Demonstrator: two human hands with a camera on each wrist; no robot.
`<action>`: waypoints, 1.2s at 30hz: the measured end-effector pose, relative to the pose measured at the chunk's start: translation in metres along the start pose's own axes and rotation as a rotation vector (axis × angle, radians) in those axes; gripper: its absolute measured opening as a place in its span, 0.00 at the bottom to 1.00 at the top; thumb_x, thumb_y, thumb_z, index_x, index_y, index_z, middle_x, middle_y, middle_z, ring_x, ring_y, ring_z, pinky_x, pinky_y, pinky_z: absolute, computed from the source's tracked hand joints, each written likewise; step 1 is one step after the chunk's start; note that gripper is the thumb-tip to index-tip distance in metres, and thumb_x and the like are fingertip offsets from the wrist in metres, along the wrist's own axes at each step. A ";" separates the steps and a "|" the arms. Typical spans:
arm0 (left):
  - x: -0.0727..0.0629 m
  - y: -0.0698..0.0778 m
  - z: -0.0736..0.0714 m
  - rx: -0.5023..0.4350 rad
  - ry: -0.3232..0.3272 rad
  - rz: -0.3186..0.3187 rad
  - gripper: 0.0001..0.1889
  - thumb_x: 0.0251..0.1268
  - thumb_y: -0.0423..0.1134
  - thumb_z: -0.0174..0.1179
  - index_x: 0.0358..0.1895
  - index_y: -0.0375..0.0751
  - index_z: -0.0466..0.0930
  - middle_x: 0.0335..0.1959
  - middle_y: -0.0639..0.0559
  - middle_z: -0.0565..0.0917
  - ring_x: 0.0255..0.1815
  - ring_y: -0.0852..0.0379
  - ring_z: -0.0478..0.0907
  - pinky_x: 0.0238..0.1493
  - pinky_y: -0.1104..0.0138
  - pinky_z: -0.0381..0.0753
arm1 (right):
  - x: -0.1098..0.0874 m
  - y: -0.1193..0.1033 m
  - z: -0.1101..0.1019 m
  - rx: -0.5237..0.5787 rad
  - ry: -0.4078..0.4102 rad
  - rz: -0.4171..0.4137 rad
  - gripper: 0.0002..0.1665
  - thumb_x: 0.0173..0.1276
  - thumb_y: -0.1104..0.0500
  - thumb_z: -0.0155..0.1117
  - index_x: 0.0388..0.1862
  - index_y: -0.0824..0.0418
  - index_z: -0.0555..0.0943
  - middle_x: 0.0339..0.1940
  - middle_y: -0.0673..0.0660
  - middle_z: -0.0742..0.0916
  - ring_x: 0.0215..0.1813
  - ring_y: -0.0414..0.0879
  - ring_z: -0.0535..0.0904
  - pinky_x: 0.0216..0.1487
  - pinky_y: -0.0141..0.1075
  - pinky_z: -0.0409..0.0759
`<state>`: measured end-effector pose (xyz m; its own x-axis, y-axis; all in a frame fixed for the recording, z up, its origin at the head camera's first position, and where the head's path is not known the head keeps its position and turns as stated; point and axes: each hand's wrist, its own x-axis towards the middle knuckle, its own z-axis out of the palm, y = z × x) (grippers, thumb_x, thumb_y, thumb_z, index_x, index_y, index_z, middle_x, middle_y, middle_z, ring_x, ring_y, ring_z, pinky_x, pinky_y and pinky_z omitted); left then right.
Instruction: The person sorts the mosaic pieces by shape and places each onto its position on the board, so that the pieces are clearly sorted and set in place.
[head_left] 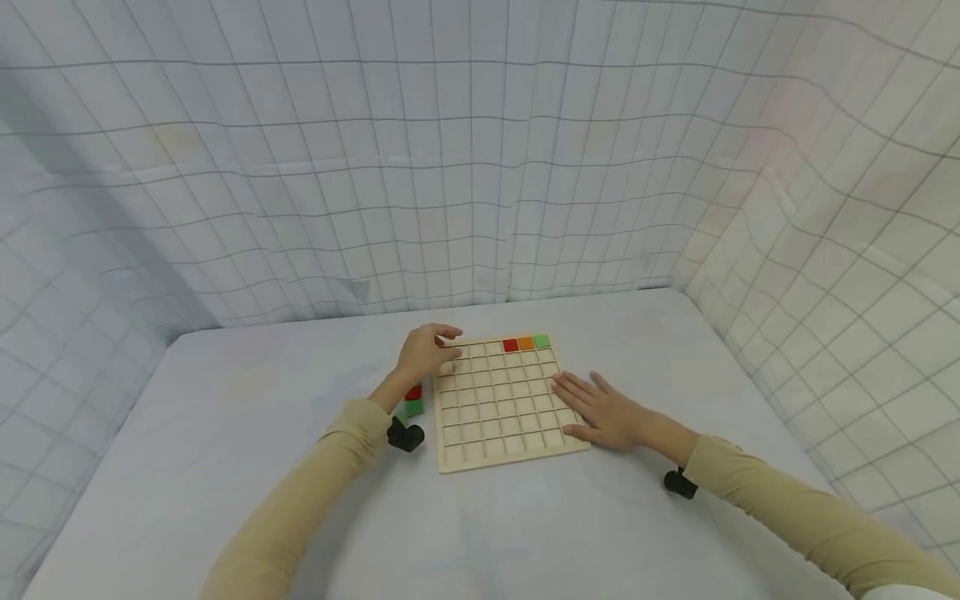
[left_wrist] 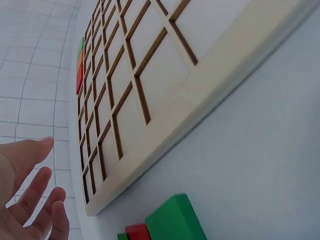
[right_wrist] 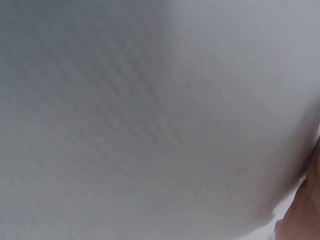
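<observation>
Gridded board [head_left: 492,411], left fingers [left_wrist: 36,187] released near far corner, right fingers [head_left: 576,389] flat on edge

Left hand [head_left: 427,352] over a corner of the board [head_left: 517,459], right wrist view mostly a grey blur.
In the head view, the left arm partly hides the red block [head_left: 413,392], and the picture's edges cut off the left sleeve [head_left: 300,492] and right sleeve [head_left: 802,512]. The left wrist view crops the left hand, the board and the green block [left_wrist: 175,220]. The right wrist view catches only a cropped sliver of the right hand [head_left: 609,415].
</observation>
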<state>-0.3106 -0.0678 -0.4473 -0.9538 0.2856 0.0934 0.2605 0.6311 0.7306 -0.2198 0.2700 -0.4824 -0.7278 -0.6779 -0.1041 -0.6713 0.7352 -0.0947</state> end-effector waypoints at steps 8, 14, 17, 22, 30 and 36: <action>-0.010 -0.013 -0.020 0.038 0.019 -0.031 0.20 0.62 0.39 0.64 0.57 0.40 0.80 0.55 0.42 0.82 0.52 0.43 0.77 0.48 0.53 0.78 | 0.001 0.001 -0.002 0.001 -0.017 0.012 0.44 0.76 0.38 0.40 0.79 0.61 0.43 0.80 0.58 0.48 0.81 0.53 0.41 0.74 0.61 0.43; -0.016 -0.024 -0.029 0.066 0.034 -0.035 0.19 0.62 0.38 0.64 0.57 0.39 0.80 0.53 0.41 0.83 0.50 0.43 0.77 0.48 0.54 0.78 | 0.002 0.001 -0.003 0.003 0.002 0.008 0.44 0.76 0.38 0.41 0.79 0.61 0.44 0.80 0.58 0.49 0.81 0.54 0.42 0.74 0.61 0.43; -0.021 -0.029 -0.033 0.066 0.029 -0.048 0.19 0.61 0.38 0.65 0.56 0.39 0.81 0.52 0.40 0.83 0.50 0.43 0.78 0.49 0.54 0.78 | 0.001 0.001 0.000 0.003 0.015 0.000 0.44 0.76 0.39 0.42 0.78 0.61 0.45 0.80 0.59 0.50 0.80 0.54 0.43 0.74 0.62 0.44; -0.029 -0.037 -0.037 0.043 0.000 -0.072 0.20 0.61 0.39 0.65 0.56 0.37 0.80 0.52 0.39 0.83 0.49 0.43 0.79 0.49 0.55 0.80 | 0.000 0.000 0.001 0.028 0.021 0.001 0.44 0.76 0.39 0.43 0.78 0.61 0.46 0.80 0.59 0.50 0.80 0.55 0.43 0.74 0.62 0.43; -0.039 -0.046 -0.043 0.023 -0.032 -0.106 0.21 0.61 0.41 0.65 0.57 0.37 0.80 0.52 0.39 0.84 0.48 0.44 0.81 0.40 0.62 0.82 | 0.000 0.001 0.005 0.058 0.071 -0.029 0.43 0.76 0.40 0.43 0.78 0.62 0.47 0.80 0.61 0.52 0.80 0.55 0.44 0.72 0.65 0.44; -0.044 -0.051 -0.048 0.045 -0.064 -0.123 0.22 0.61 0.43 0.65 0.56 0.37 0.80 0.50 0.39 0.84 0.43 0.47 0.81 0.37 0.68 0.79 | 0.000 0.002 0.006 0.036 0.064 -0.022 0.43 0.76 0.39 0.42 0.79 0.61 0.46 0.80 0.60 0.52 0.80 0.55 0.45 0.72 0.64 0.45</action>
<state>-0.2892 -0.1472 -0.4555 -0.9678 0.2485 -0.0397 0.1498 0.6957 0.7025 -0.2204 0.2712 -0.4888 -0.7211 -0.6918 -0.0378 -0.6826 0.7188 -0.1320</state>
